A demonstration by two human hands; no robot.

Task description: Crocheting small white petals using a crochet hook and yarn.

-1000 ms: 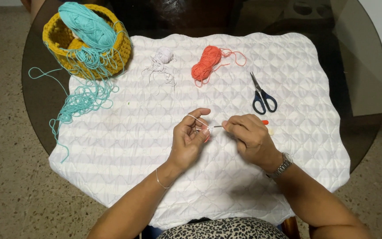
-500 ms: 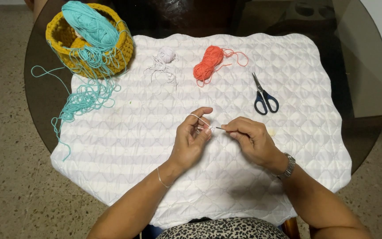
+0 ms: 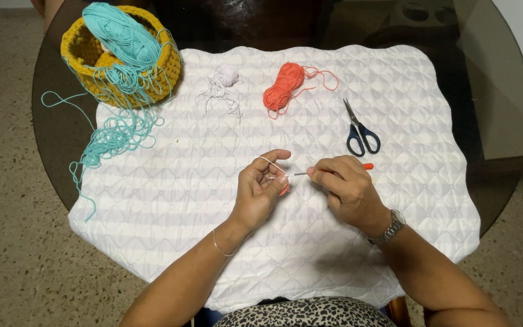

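Note:
My left hand [image 3: 260, 189] pinches a thin strand of white yarn [image 3: 269, 163] looped over its fingers, above the white quilted mat [image 3: 171, 200]. My right hand [image 3: 345, 184] grips a crochet hook [image 3: 334, 170] with a metal shaft and an orange handle, its tip pointing left into the yarn at my left fingertips. The two hands almost touch at the middle of the mat.
A yellow crocheted basket [image 3: 83, 51] holds a teal yarn skein [image 3: 122, 36], with loose teal strands [image 3: 113, 136] spilling over the mat's left edge. A small white yarn ball [image 3: 225, 77], an orange skein [image 3: 282, 88] and blue-handled scissors [image 3: 359, 130] lie at the back. A round glass table [image 3: 497, 121] lies underneath.
The hands stay together at the mat's middle. The hook's orange handle end, hidden half a second ago, shows again beyond my right fingers.

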